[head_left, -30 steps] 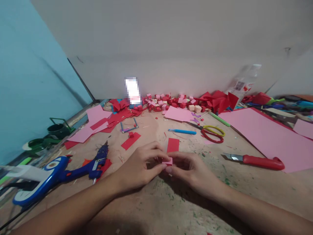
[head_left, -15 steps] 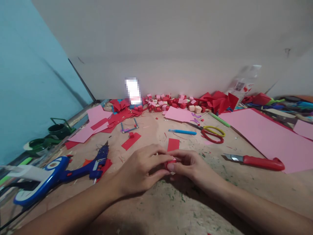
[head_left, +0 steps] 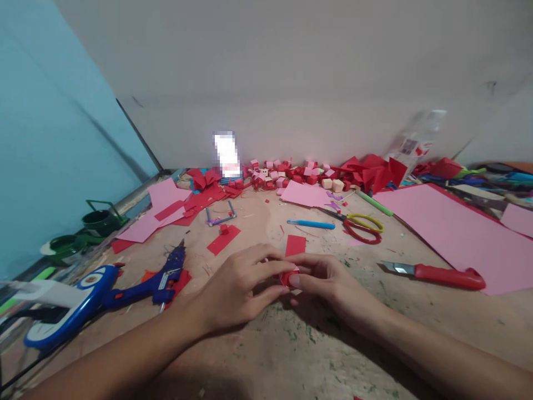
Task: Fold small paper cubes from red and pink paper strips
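Between my fingertips is a small red paper cube (head_left: 288,278) with a pinkish top, held just above the table's near middle. My left hand (head_left: 250,283) pinches it from the left, thumb and fingers closed on it. From the right, my right hand (head_left: 325,280) grips the same cube, its thumb against the near face. Part of the cube is hidden by the fingers. Just beyond the hands lies a red paper strip (head_left: 295,244), its near end covered by them. Another red strip (head_left: 224,240) with a tiny red piece on it rests farther left.
A blue glue gun (head_left: 166,278) lies on its stand at left. Around the right side are a red-handled knife (head_left: 449,276), scissors (head_left: 362,228), a blue pen-like tool (head_left: 311,224) and pink sheets (head_left: 449,228). Many small cubes (head_left: 287,173) line the back wall near a bright phone (head_left: 227,154).
The fingers have shifted slightly around the cube, and more of its red near face shows. My right thumb has moved a little to the right. Everything else stays where it was.
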### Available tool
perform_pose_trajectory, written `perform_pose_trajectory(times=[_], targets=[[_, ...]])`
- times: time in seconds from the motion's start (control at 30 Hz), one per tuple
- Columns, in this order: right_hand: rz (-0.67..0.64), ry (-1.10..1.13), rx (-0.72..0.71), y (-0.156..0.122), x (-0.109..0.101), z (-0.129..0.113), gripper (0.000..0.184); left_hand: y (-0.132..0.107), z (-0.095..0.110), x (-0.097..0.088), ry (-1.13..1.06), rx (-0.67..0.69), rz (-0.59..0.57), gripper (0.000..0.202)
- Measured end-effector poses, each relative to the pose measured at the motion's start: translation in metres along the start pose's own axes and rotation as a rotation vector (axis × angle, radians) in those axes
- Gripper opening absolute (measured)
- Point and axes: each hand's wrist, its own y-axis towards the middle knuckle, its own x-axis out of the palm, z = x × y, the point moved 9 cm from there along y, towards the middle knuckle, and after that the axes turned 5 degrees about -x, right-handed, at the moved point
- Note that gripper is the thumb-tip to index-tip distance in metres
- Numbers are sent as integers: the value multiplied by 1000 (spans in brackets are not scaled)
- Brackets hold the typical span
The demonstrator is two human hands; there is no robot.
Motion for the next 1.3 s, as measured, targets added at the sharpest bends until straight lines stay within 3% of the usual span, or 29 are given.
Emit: perform_pose_trajectory(times=[0.73,1.3], targets=[[-20,13,16,0,3,1,36,0,1,0,14,-1,-12,26],[-22,-38,-51,3,-6,-1,29,1,4,-8,81,16,66,23]])
